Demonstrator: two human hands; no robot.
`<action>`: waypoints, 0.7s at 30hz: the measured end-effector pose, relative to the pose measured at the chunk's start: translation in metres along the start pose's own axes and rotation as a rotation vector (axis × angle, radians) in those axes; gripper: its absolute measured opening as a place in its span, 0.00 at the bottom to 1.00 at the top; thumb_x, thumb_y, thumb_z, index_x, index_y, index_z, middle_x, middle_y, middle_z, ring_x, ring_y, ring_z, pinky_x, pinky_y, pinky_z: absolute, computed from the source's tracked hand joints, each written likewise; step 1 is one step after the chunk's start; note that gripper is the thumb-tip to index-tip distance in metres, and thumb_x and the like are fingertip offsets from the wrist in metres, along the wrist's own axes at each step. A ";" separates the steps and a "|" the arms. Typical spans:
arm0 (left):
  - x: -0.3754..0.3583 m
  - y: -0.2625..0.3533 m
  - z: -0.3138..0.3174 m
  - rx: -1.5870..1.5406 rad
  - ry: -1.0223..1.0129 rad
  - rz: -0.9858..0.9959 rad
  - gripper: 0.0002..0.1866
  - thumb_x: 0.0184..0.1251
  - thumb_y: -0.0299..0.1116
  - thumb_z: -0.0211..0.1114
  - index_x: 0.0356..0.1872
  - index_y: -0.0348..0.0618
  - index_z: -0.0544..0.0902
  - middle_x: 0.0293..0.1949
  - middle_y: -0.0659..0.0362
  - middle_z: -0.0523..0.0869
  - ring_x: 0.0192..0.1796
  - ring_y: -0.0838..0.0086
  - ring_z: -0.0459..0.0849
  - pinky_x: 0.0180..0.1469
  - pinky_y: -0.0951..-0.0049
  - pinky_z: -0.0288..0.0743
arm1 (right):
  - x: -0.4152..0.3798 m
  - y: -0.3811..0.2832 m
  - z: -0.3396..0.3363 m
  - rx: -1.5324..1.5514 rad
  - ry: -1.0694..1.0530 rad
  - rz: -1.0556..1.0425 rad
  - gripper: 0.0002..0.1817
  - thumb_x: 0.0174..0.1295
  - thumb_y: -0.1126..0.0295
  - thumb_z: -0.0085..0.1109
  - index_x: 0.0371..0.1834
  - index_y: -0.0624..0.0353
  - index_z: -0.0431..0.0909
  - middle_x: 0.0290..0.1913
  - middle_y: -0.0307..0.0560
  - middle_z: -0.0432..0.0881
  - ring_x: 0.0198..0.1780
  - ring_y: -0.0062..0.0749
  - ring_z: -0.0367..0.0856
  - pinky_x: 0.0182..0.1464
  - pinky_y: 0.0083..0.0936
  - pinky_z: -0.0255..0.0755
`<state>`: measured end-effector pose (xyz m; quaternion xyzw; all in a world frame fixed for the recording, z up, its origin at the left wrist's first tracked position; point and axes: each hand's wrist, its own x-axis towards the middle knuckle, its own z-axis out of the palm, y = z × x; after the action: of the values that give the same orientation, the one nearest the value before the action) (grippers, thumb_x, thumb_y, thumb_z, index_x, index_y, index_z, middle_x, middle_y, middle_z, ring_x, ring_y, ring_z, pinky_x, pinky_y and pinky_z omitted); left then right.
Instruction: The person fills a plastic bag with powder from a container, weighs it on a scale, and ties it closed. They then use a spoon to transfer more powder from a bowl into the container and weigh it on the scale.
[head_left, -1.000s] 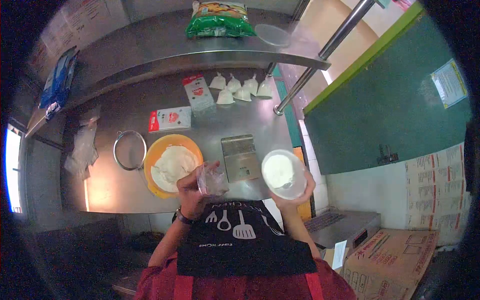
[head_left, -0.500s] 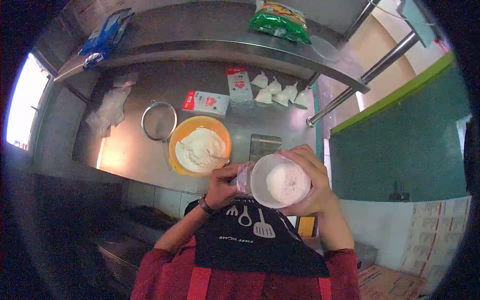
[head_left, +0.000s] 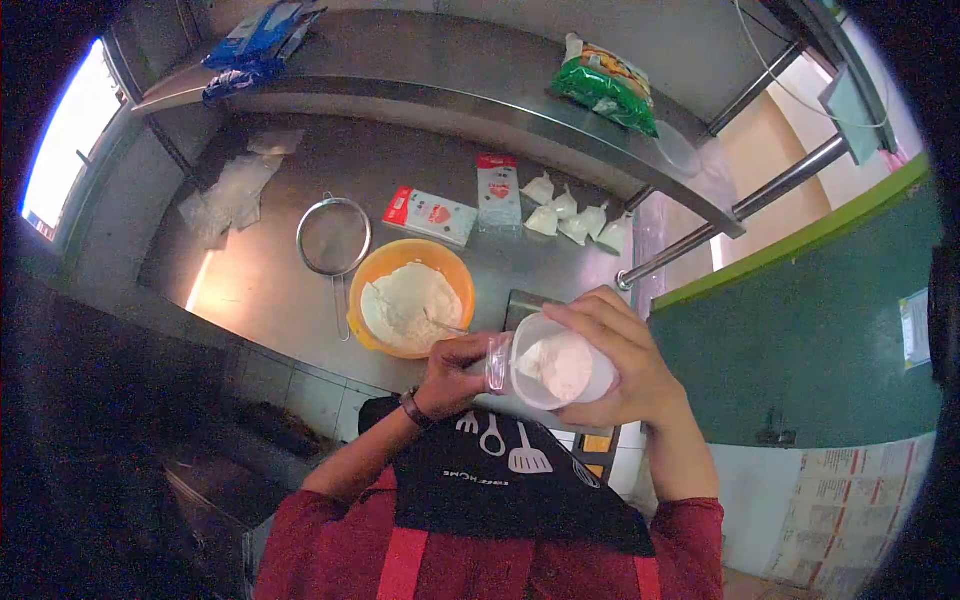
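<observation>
My right hand point(head_left: 640, 365) is wrapped round a translucent white plastic tub point(head_left: 530, 385) with white powder point(head_left: 565, 368) inside. The tub leans leftward, its rim close to the mouth of a small clear plastic bag point(head_left: 497, 362). That bag is pinched in the fingers of my left hand point(head_left: 452, 378). Just beyond the left hand is an orange bowl point(head_left: 462, 285) of white powder, with a spoon handle point(head_left: 448, 327) sticking out. A flat dark-topped device point(head_left: 522, 303), perhaps a scale, is partly hidden behind the tub.
A wire sieve point(head_left: 334, 237) lies left of the bowl. Behind stand two red-and-white boxes point(head_left: 430, 215) and several tied bags of powder point(head_left: 565, 207). Loose clear bags point(head_left: 235, 195) lie at the left. A steel shelf point(head_left: 440, 90) overhangs the back, carrying a green packet point(head_left: 605, 90).
The tub has tipped further left toward the bag, and the powder in it has shifted. My left hand keeps its hold on the bag. The whole view has turned slightly.
</observation>
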<state>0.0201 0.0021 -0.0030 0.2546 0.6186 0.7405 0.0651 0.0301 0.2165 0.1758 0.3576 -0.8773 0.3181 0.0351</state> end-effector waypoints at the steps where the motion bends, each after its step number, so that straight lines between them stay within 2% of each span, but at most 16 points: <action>1: 0.001 -0.001 -0.001 -0.016 -0.004 0.002 0.29 0.45 0.28 0.78 0.54 0.38 0.84 0.52 0.53 0.86 0.54 0.71 0.84 0.59 0.70 0.75 | 0.002 0.000 0.000 -0.012 -0.012 -0.018 0.51 0.25 0.62 0.77 0.65 0.57 0.73 0.50 0.51 0.78 0.51 0.50 0.76 0.56 0.41 0.71; 6: 0.003 -0.007 -0.004 -0.031 -0.003 -0.060 0.30 0.44 0.27 0.78 0.55 0.38 0.83 0.52 0.53 0.86 0.54 0.71 0.84 0.60 0.70 0.74 | 0.012 0.001 0.002 -0.085 -0.026 -0.029 0.50 0.24 0.63 0.76 0.64 0.56 0.74 0.50 0.49 0.78 0.51 0.48 0.76 0.56 0.41 0.71; 8: 0.007 -0.008 -0.005 -0.040 -0.006 -0.058 0.31 0.44 0.27 0.78 0.55 0.38 0.83 0.52 0.53 0.86 0.54 0.71 0.84 0.60 0.70 0.74 | 0.017 0.001 0.002 -0.108 -0.017 -0.111 0.45 0.26 0.62 0.76 0.57 0.65 0.77 0.46 0.51 0.80 0.44 0.47 0.77 0.46 0.38 0.71; 15: 0.013 -0.013 -0.010 -0.083 -0.038 -0.095 0.31 0.44 0.29 0.80 0.56 0.38 0.82 0.53 0.53 0.85 0.53 0.73 0.83 0.58 0.71 0.75 | 0.026 0.002 0.002 -0.171 -0.002 -0.113 0.44 0.25 0.61 0.77 0.55 0.64 0.78 0.45 0.50 0.80 0.43 0.47 0.77 0.46 0.38 0.71; 17: 0.014 -0.015 -0.010 -0.095 -0.053 -0.110 0.32 0.44 0.30 0.80 0.56 0.38 0.82 0.53 0.53 0.85 0.53 0.73 0.83 0.58 0.71 0.75 | 0.025 0.003 0.003 -0.171 -0.041 -0.041 0.49 0.25 0.60 0.75 0.63 0.53 0.75 0.51 0.45 0.79 0.51 0.46 0.76 0.54 0.39 0.70; 21: 0.015 -0.016 -0.011 -0.107 -0.022 -0.074 0.32 0.45 0.29 0.79 0.57 0.38 0.82 0.52 0.53 0.86 0.52 0.73 0.83 0.57 0.72 0.75 | 0.029 0.003 0.004 -0.191 -0.062 -0.032 0.48 0.25 0.60 0.75 0.63 0.52 0.75 0.51 0.44 0.79 0.51 0.45 0.76 0.53 0.39 0.70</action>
<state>-0.0015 0.0023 -0.0153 0.2360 0.5865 0.7665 0.1127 0.0070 0.1981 0.1801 0.3762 -0.8985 0.2212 0.0468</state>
